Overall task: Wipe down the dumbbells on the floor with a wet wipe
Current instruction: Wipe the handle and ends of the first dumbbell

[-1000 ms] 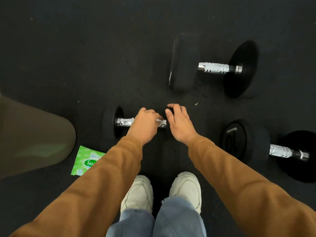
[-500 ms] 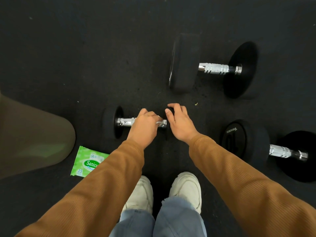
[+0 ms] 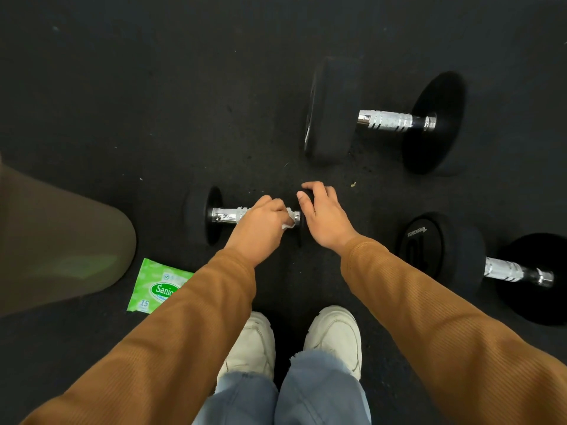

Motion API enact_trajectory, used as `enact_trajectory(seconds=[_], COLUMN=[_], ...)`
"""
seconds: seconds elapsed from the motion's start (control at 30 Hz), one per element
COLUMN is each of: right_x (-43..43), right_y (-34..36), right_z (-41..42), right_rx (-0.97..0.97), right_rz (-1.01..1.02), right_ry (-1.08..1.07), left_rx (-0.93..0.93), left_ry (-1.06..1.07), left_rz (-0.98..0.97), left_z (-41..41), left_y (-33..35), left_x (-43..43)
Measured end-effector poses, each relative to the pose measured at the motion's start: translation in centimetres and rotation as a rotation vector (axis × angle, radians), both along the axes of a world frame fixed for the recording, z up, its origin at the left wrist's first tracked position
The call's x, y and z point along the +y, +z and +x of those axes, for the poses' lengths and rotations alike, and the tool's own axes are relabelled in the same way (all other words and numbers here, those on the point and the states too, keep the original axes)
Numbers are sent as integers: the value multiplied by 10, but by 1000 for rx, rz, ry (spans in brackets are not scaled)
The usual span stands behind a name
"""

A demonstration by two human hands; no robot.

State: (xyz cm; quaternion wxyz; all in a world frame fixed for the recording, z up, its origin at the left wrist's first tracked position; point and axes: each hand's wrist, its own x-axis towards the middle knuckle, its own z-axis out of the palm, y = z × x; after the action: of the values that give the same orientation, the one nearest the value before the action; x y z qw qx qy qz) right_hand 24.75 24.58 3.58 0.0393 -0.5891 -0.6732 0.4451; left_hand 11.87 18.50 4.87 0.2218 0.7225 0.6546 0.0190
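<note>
We have the small dumbbell lying on the floor. Our left hand has its grip closed round the wet wipe, pressed on the chrome handle near the right end; only a white corner of the wipe shows. Our right hand has its grip curled over that dumbbell's right head, seemingly steadying it. The far dumbbell lies beyond it, the side dumbbell off to its right, both well apart. The wipe pack lies near its left head.

The heads are round, so we judge it could roll if our right hand eases while the left rubs. The wipe may snag on the ridged handle and tear. The left stretch of handle could be missed.
</note>
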Motion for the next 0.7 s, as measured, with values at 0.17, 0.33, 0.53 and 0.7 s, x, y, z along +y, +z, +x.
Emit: enact_trajectory(seconds=[0.17, 0.33, 0.53, 0.7], right_x=[-1, -2, 0, -1], right_y=[0, 0, 0, -1], right_z=[0, 0, -1, -1], right_rx=[1, 9, 8, 16], right_rz=[-9, -8, -16, -12], right_ry=[-9, -15, -16, -19], left_rx=[23, 33, 22, 11], left_ry=[0, -89, -13, -26], left_rz=[-8, -9, 5, 20], left_z=[-3, 3, -8, -2], left_y=[0, -1, -1, -3], left_x=[-3, -4, -5, -5])
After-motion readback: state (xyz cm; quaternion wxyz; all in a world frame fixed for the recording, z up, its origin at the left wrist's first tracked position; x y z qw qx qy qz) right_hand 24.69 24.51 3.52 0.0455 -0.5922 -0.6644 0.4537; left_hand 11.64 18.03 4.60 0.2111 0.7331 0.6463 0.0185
